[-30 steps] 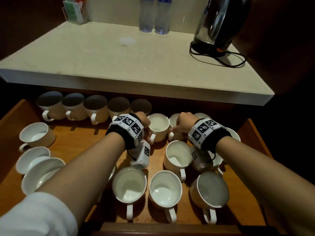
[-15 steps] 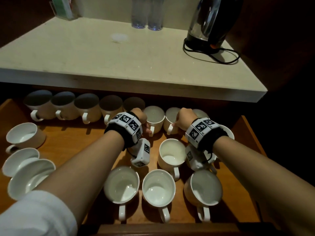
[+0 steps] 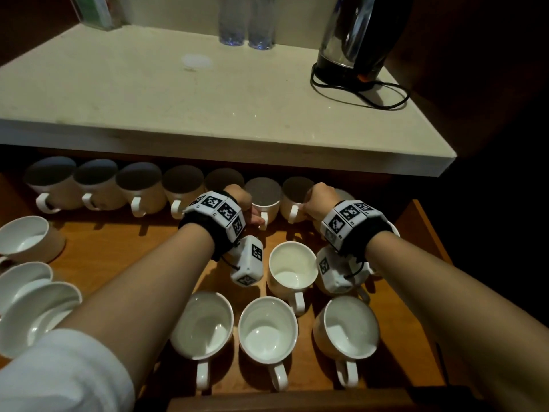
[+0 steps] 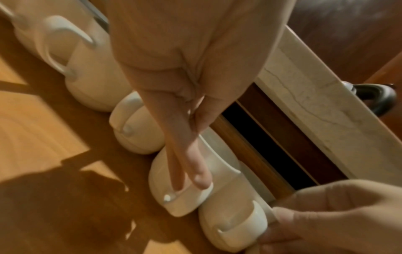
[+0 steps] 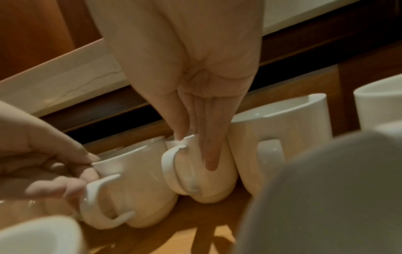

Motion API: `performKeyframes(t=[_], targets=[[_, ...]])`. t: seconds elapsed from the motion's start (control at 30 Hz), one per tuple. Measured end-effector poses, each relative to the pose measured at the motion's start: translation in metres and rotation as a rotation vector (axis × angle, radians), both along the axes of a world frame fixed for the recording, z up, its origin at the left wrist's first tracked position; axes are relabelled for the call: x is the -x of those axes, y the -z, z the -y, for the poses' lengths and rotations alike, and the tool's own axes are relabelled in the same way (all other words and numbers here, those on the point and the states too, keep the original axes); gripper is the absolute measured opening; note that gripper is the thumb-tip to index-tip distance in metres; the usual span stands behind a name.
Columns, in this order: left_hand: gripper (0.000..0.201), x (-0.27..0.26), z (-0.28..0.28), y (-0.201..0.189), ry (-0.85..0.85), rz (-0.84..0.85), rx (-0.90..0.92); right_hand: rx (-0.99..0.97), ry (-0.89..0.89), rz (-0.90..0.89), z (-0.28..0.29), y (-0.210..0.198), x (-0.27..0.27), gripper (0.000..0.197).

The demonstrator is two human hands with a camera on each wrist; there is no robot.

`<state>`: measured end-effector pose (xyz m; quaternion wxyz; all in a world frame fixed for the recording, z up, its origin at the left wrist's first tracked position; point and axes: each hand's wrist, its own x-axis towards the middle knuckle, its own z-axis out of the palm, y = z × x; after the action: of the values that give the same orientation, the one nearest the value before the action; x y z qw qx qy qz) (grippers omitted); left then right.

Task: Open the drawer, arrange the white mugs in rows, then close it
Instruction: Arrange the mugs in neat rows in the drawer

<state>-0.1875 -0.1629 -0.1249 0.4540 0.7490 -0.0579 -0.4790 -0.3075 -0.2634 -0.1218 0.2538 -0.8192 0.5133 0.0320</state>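
The wooden drawer [image 3: 118, 248] stands open, with several white mugs in it. A back row of mugs [image 3: 139, 188] runs under the counter edge, handles facing me. My left hand [image 3: 248, 208] pinches the rim of one mug [image 3: 267, 211] at the right end of that row; the left wrist view shows its thumb and fingers [image 4: 201, 180] on that mug [image 4: 174, 204]. My right hand [image 3: 318, 200] pinches the rim of the neighbouring mug [image 3: 289, 203], thumb inside and fingers [image 5: 210, 154] outside the mug [image 5: 215, 187]. Both mugs stand upright on the drawer floor.
Loose mugs stand in front [image 3: 205, 325], [image 3: 267, 328], [image 3: 347, 325], and one [image 3: 292, 266] between my wrists. More mugs [image 3: 26, 239] cluster at the left, some tilted together [image 3: 29, 310]. The counter [image 3: 208, 93] overhangs the back row, with a kettle [image 3: 362, 34] and bottles [image 3: 246, 22].
Both hands have slid their mugs away from me into line with the back row, under the counter's shadow. The grips have stayed the same.
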Motion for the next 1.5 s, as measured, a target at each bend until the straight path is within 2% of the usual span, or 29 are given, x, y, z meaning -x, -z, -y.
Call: performKeyframes(t=[0.1, 0.2, 0.37, 0.67, 0.73, 0.8, 0.87, 0.97, 1.07, 1.23, 1.4, 1.5], targets=[[0.036, -0.004, 0.004, -0.005, 0.036, -0.019, -0.015, -0.003, -0.013, -0.016, -0.002, -0.003, 0.001, 0.039], [0.036, -0.003, 0.006, -0.007, 0.039, 0.018, 0.001, 0.005, -0.018, -0.013, -0.002, -0.004, 0.003, 0.037], [0.021, -0.006, 0.009, -0.005, 0.101, 0.107, -0.005, -0.027, -0.004, -0.004, -0.004, -0.006, 0.005, 0.040], [0.023, -0.007, 0.006, -0.001, 0.143, 0.119, -0.034, -0.037, 0.014, -0.006, -0.006, -0.001, 0.001, 0.034], [0.023, -0.007, 0.004, -0.001, 0.196, 0.174, -0.067, -0.051, 0.001, -0.021, -0.006, -0.002, 0.002, 0.038], [0.013, -0.010, 0.003, -0.001, 0.274, 0.260, -0.103, -0.072, -0.017, -0.018, -0.005, -0.005, 0.005, 0.043], [0.016, -0.009, 0.004, -0.007, 0.320, 0.359, -0.122, -0.104, -0.011, 0.067, -0.002, -0.007, 0.009, 0.047], [0.020, -0.005, 0.006, -0.020, 0.358, 0.419, -0.121, -0.084, 0.029, 0.190, 0.005, -0.015, 0.022, 0.035], [0.018, 0.007, 0.013, -0.028, 0.372, 0.357, -0.043, -0.087, 0.107, 0.264, 0.009, -0.025, 0.042, 0.020], [0.010, 0.042, 0.027, -0.040, 0.473, 0.290, 0.058, 0.004, 0.152, 0.171, 0.016, -0.028, 0.080, 0.015], [0.020, 0.074, 0.043, -0.032, 0.613, 0.387, 0.070, 0.013, 0.168, 0.053, 0.019, -0.028, 0.118, 0.028], [0.011, 0.091, 0.046, -0.032, 0.722, 0.487, 0.018, -0.028, 0.153, -0.015, 0.019, -0.025, 0.137, 0.027]])
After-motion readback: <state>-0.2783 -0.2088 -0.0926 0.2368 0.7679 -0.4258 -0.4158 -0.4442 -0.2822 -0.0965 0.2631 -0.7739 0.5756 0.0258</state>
